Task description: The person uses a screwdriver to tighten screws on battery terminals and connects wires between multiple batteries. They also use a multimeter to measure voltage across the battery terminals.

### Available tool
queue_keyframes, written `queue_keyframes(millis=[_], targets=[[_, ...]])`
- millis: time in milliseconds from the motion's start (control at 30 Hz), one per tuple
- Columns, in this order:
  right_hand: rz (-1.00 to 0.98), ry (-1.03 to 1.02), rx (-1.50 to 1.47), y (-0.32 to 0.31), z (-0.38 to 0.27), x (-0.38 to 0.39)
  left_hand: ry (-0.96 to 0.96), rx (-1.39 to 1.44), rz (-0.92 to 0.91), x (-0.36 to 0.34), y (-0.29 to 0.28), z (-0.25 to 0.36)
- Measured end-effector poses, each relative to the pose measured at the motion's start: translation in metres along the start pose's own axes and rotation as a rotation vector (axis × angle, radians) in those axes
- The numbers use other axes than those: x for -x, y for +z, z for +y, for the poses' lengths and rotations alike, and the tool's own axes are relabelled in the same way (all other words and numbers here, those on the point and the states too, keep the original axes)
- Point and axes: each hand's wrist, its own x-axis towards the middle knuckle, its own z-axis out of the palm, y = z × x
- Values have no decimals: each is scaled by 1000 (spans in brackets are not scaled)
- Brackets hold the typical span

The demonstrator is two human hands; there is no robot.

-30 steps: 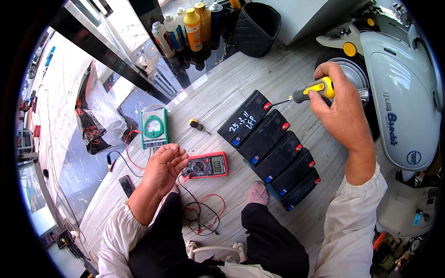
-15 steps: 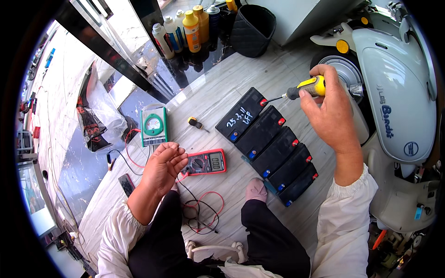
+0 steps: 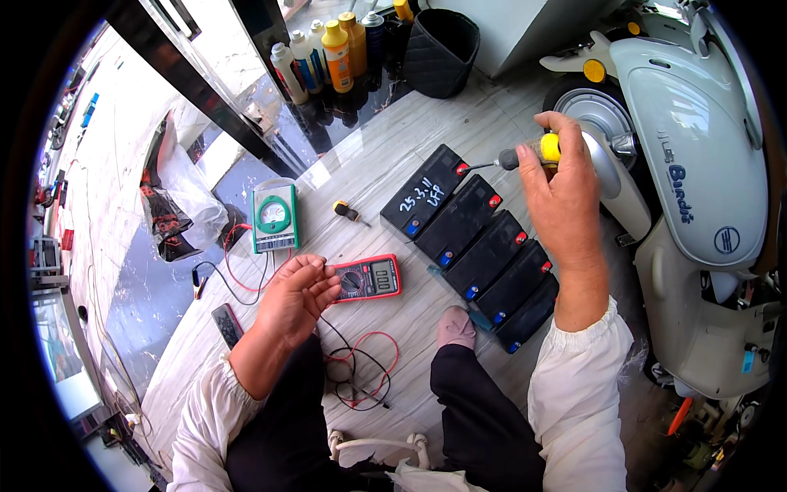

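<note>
Plainly largest, just right of the right hand point(image 3: 561, 189): a pale grey scooter point(image 3: 697, 156). Next in size, below and left of that hand, five black batteries point(image 3: 484, 258) laid in a slanting row on the floor point(image 3: 426, 123). Smaller, just right of the left hand point(image 3: 299, 291), a red digital multimeter point(image 3: 381, 279); above the same hand, a green-and-white analogue tester point(image 3: 275, 215). Held in the right hand, a yellow-and-grey screwdriver point(image 3: 510, 159), shaft pointed left to the red terminal point(image 3: 462, 170) of the endmost battery point(image 3: 426, 193). At the left hand, fingers half-curled; cannot tell if holding anything small. Probably now working at that terminal with the screwdriver, firm contact too fine to confirm. Likely called for next: a steady right hand, tip kept squarely on the terminal.
</note>
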Motion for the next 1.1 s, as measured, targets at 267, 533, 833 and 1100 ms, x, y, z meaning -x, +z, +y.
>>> queue_keyframes(millis=[267, 533, 833, 1100], targets=[[95, 27, -78, 2, 2, 13, -7, -7, 19, 3, 4, -1], [141, 94, -177, 0, 17, 13, -23, -5, -1, -5, 5, -2], [225, 6, -365, -6, 34, 30, -2, 3, -16, -10, 13, -4], [156, 58, -808, -31, 10, 62, 74, 182, 19, -14, 23, -6]])
